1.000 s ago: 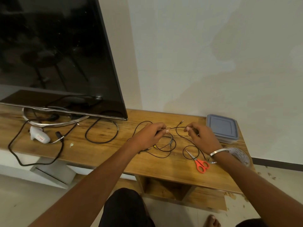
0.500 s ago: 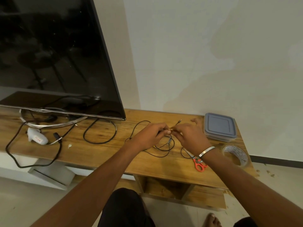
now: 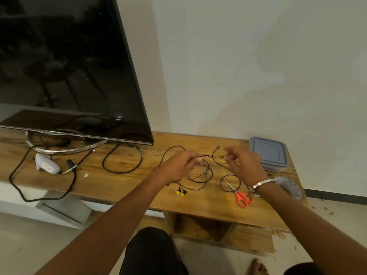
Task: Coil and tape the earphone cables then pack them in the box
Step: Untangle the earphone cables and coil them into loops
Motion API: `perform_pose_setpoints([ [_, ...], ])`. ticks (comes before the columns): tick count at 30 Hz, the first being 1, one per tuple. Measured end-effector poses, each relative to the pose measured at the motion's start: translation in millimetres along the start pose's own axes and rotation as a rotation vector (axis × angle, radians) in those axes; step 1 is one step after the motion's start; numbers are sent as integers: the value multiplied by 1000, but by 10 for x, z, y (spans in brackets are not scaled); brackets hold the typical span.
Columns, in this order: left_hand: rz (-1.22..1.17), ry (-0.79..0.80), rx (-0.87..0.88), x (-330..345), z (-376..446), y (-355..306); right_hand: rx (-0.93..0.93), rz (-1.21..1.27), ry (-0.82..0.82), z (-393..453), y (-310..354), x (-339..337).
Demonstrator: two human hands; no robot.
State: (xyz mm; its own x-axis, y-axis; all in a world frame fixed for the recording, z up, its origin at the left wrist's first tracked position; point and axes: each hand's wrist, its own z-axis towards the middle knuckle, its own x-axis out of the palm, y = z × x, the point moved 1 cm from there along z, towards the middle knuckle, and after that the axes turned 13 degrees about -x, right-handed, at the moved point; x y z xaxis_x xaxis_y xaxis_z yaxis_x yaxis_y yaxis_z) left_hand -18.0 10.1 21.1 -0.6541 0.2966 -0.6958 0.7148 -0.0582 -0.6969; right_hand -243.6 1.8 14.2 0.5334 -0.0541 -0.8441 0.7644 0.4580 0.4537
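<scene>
From the head camera, a thin black earphone cable (image 3: 198,176) lies in loose, messy loops on the brown wooden worktop (image 3: 127,181). It is not coiled and has no tape on it. Two small yellow earbuds (image 3: 180,192) sit at one end, near the front edge. The little metal plug (image 3: 218,146) sits at the other end, farther back, pointing toward the wall. A small bump on the wire sits in the middle of the loops.

The left hand (image 3: 178,165) is over the cable. Its fingers (image 3: 195,158) are curled and pinch the black wire, and a bit of wire runs from them toward the right hand (image 3: 243,165). The right hand is blurry. Its fingers (image 3: 230,157) look a little spread, and I cannot tell if they hold the wire. A silver bangle (image 3: 262,183) is on the right wrist.

One loop of the cable lies across the blades of the orange scissors (image 3: 241,196). A roll of clear tape (image 3: 292,186) sits just beside the right wrist, near the worktop's right edge. The box (image 3: 268,153) is behind the right hand, with its grey-blue lid on.

A big dark TV (image 3: 65,66) stands on the left, with a thicker black cord (image 3: 122,159) and a white plug (image 3: 46,165) near it.
</scene>
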Motion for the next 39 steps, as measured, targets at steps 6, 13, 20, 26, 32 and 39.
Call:
perform_pose_setpoints([
  [6,14,0,49,52,19,-99,-188,-7,65,21,250,69],
  [13,47,8,77,54,25,-125,-282,-72,99,64,399,133],
  [20,16,-6,32,36,-17,-10,-151,-80,-9,44,242,-3],
  [26,-10,10,30,27,-25,-2,-48,-23,12,1,109,70],
  [32,27,15,35,71,-8,-54,-208,23,181,2,364,185],
  [39,23,5,32,39,-25,8,-232,-114,128,40,380,123],
])
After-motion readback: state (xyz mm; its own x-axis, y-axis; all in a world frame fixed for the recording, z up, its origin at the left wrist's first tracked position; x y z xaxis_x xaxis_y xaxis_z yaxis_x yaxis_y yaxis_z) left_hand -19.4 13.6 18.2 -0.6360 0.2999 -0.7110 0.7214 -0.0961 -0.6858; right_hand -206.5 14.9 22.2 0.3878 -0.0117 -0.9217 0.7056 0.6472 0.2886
